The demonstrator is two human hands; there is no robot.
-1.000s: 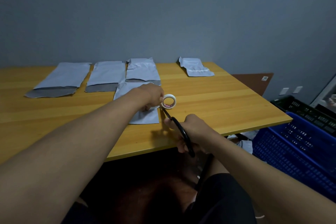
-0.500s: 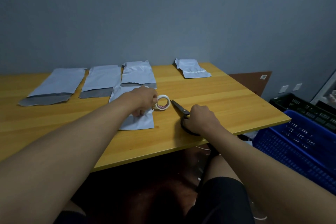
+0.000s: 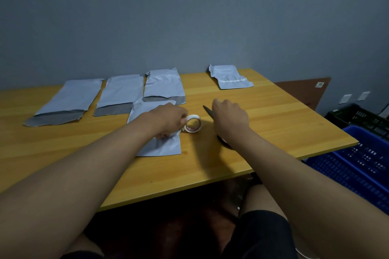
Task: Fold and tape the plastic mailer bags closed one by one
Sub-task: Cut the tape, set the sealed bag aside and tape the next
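A white tape roll (image 3: 193,126) stands on edge on the wooden table (image 3: 273,124). My left hand (image 3: 168,120) grips its left side and rests on a flat grey mailer bag (image 3: 160,145) lying beneath it. Black scissors (image 3: 208,111) lie on the table just right of the roll, blade pointing away. My right hand (image 3: 230,120) hovers over them with fingers loosely curled; the handle shows behind its wrist, outside the fingers. Three mailer bags (image 3: 120,94) with open dark flaps lie in a row behind.
A folded, taped mailer (image 3: 229,76) lies at the table's far right corner. A blue plastic crate (image 3: 362,166) and a black crate (image 3: 357,118) stand on the floor to the right. A grey wall runs behind the table. My knees sit under the near edge.
My right hand brought the scissors up from below the table edge, laid them beside the roll and slid forward off the handle. My left hand kept hold of the tape roll.
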